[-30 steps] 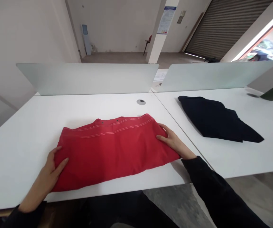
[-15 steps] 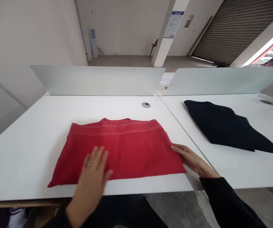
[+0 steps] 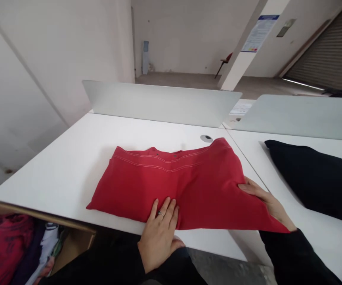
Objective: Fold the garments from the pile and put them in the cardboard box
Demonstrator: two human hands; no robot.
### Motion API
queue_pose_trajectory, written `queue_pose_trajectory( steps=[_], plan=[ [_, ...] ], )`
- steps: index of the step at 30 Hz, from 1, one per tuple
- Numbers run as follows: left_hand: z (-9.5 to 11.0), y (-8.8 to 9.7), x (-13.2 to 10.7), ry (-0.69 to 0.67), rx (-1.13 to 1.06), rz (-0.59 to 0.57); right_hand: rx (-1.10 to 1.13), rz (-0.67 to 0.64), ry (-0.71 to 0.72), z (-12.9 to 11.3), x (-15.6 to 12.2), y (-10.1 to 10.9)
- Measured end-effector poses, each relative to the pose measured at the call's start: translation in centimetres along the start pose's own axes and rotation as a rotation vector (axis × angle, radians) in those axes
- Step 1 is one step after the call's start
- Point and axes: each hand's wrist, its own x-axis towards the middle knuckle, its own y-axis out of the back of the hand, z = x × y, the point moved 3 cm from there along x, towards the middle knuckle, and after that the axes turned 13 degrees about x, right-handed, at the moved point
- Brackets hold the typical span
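Left hand (image 3: 159, 233) wide open, flat on near edge of red folded garment (image 3: 171, 182), fingers spread. Right hand (image 3: 266, 202) at right end of same garment, seemingly pinching cloth, thumb hidden, so grip uncertain. Corner now drawn out askew just beyond right hand, no longer square as moments ago; cloth sagging into diagonal. Black garment (image 3: 313, 178) just right of right hand; cardboard box (image 3: 78, 237) of mixed clothes (image 3: 4, 245) below-left of left hand, against white desk (image 3: 54, 174).

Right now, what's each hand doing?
Left hand: open, resting on the red garment.
Right hand: on the garment's right edge; can't tell if it's gripping.
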Motion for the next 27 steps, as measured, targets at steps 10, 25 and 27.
queue_pose_trajectory(
  steps=[10, 25, 27],
  plan=[
    [-3.7, 3.0, -7.3, 0.487, -1.443, -0.134, 0.515, -0.575, -0.183, -8.4, 2.0, -20.4],
    [-6.2, 1.9, -7.9, 1.236, -2.115, 0.291, -0.118, -0.597, 0.434, -3.1, 7.9, -22.7],
    [-7.0, 2.0, -8.1, 1.29, -1.943, 0.387, -0.295, -0.432, 0.599, -3.5, 10.0, -21.1]
  ],
)
